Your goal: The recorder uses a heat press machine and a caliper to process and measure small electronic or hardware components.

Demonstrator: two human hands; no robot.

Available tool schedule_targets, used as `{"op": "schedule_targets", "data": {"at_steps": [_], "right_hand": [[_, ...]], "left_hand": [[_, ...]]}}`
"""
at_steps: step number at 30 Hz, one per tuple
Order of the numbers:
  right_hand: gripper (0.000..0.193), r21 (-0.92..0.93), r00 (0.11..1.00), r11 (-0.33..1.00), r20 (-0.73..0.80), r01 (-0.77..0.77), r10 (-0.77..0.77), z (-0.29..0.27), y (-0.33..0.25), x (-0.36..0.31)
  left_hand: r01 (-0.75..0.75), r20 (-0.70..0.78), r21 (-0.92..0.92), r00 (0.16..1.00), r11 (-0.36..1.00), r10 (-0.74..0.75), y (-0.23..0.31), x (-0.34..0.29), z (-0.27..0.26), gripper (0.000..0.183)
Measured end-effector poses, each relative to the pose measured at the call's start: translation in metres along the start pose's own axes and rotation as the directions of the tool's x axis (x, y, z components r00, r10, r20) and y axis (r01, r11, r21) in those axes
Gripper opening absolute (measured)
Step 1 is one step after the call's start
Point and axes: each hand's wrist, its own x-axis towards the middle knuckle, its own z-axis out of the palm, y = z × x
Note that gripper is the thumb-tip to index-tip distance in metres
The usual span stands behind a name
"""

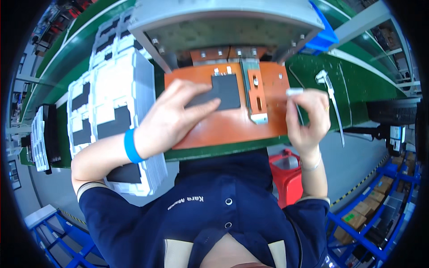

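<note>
A flat black L-shaped piece (pixel 228 94), like a battery pack, lies on the orange-brown board (pixel 210 129), with small white tabs at its far edge. My left hand (pixel 172 111), a blue band at its wrist, grips its left part between thumb and fingers. To the right of the piece runs a metal rail with an orange slotted block (pixel 256 91). Over the board's right edge, my right hand (pixel 310 118) is closed in a pinch on a small white piece (pixel 294 91), whose kind is too blurred to tell.
A grey metal frame (pixel 232 13) stands over the board's far side. White stacked trays (pixel 105 76) with black L-shaped pieces are on the left. A white caliper-like tool (pixel 328 87) lies on the green bench at right; a red stool (pixel 286 178) is below.
</note>
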Motion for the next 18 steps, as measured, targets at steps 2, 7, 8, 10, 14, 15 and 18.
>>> {"op": "schedule_targets", "data": {"at_steps": [2, 7, 8, 10, 14, 15, 18], "right_hand": [[0.021, 0.015, 0.993, 0.998, 0.103, -0.053, 0.051, -0.003, -0.002, -0.004], [0.024, 0.100, 0.964, 0.995, 0.265, -0.030, 0.003, 0.005, -0.006, 0.003], [0.027, 0.138, 0.957, 0.990, 0.290, -0.025, -0.017, 0.008, -0.006, 0.004], [0.028, 0.157, 0.941, 0.987, 0.336, -0.018, -0.036, 0.010, -0.007, 0.007], [0.035, 0.187, 0.887, 0.982, 0.458, -0.035, -0.055, 0.012, -0.005, 0.011], [0.036, 0.186, 0.862, 0.981, 0.505, -0.059, -0.044, 0.011, -0.005, 0.012], [0.045, 0.142, 0.803, 0.990, 0.592, -0.024, -0.066, 0.009, -0.006, 0.014]], "left_hand": [[0.016, 0.009, -0.015, 1.000, 1.000, -0.015, -0.001, 0.004, 0.001, 0.034], [0.060, 0.003, -0.058, 0.998, 0.996, -0.060, -0.008, 0.011, 0.004, 0.036], [0.057, 0.025, -0.051, 0.998, 0.997, -0.055, -0.009, 0.012, 0.003, 0.037], [0.068, 0.037, -0.066, 0.997, 0.995, -0.065, -0.011, 0.013, 0.001, 0.037], [0.095, 0.076, -0.076, 0.993, 0.993, -0.089, -0.010, 0.014, -0.001, 0.038], [0.110, 0.079, -0.086, 0.992, 0.990, -0.103, -0.009, 0.014, -0.001, 0.039], [0.127, 0.084, -0.093, 0.989, 0.988, -0.119, -0.007, 0.015, -0.001, 0.040]]}}
